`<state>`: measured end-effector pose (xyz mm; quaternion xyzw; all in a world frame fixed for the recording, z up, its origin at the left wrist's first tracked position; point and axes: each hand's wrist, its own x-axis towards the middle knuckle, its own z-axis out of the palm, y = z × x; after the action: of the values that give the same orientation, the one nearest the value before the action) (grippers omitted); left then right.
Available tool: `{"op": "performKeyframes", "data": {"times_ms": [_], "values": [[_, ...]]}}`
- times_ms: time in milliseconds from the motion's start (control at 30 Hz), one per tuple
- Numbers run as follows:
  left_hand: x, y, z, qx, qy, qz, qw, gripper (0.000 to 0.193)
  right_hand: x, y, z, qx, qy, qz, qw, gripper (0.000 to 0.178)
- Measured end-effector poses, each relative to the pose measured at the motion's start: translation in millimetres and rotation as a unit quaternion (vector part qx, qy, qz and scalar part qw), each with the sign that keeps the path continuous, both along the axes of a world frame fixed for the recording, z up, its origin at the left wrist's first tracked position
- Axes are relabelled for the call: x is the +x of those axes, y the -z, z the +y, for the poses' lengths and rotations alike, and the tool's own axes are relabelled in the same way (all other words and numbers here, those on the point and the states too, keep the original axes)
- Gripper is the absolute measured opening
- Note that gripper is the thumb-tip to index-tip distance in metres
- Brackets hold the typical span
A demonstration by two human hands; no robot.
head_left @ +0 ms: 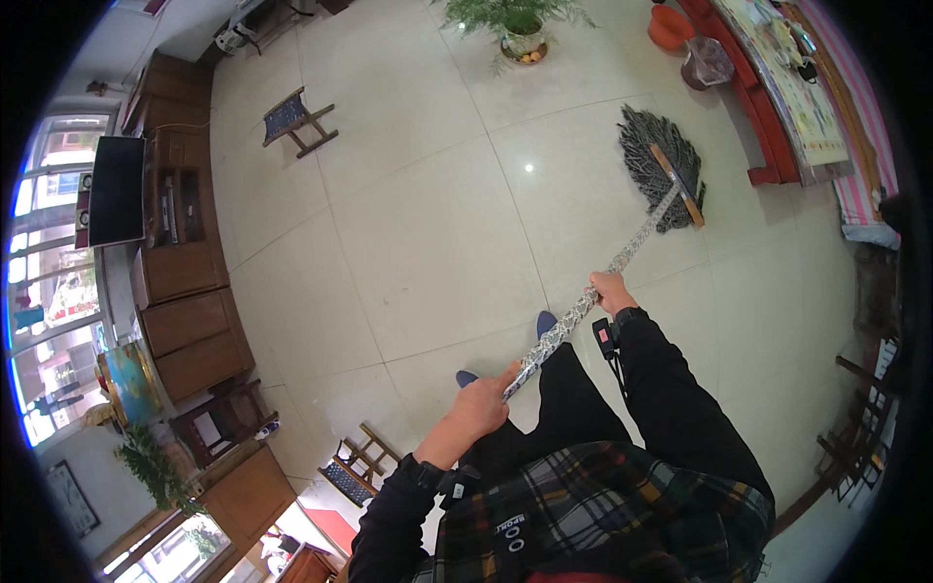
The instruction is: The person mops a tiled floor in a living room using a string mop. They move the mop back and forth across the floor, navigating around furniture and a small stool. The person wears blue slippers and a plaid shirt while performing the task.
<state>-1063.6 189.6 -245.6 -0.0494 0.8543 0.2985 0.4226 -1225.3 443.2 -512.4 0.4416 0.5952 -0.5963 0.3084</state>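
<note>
A mop (646, 154) with dark grey strands and a wooden crosspiece lies spread on the tiled floor at the far right. Its patterned black-and-white pole slants back toward me. Around the upper end of the pole, low in front of my body, my left hand (481, 403) is closed, one finger lying along the shaft. Farther down the pole and to the right, my right hand (610, 291) grips it, fingers wrapped round. Both wrists wear dark bands with small devices.
A low red table (773, 146) stands at the right, beside a bin (702, 68) and an orange basin (669, 27). A potted plant (525, 39) sits ahead. Folding stools (290, 119) stand at far left and near left. Wooden cabinets (190, 340) line the left wall.
</note>
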Motion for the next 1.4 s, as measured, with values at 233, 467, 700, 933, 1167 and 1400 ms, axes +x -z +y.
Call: {"op": "performKeyframes", "data": {"times_ms": [233, 467, 700, 933, 1167, 1400], "values": [[80, -11, -64, -0.034, -0.023, -0.014, 0.999, 0.071, 87, 22, -44, 0.302, -0.676, 0.344, 0.577, 0.014], [273, -58, -204, -0.091, -0.089, -0.016, 0.992, 0.068, 271, 5, -222, 0.243, -0.689, 0.394, 0.557, 0.017], [479, -150, -303, -0.141, -0.225, -0.107, 0.958, 0.073, 480, -63, -406, 0.129, -0.783, 0.360, 0.490, 0.008], [539, -247, -327, -0.132, -0.374, -0.184, 0.899, 0.068, 547, -139, -478, -0.087, -0.539, 0.005, 0.837, 0.041], [507, -215, -307, -0.143, -0.351, -0.125, 0.917, 0.065, 495, -154, -448, -0.113, -0.331, -0.095, 0.932, 0.071], [418, -98, -224, -0.094, -0.240, -0.048, 0.965, 0.073, 382, -71, -346, -0.014, -0.243, 0.019, 0.970, 0.063]]}}
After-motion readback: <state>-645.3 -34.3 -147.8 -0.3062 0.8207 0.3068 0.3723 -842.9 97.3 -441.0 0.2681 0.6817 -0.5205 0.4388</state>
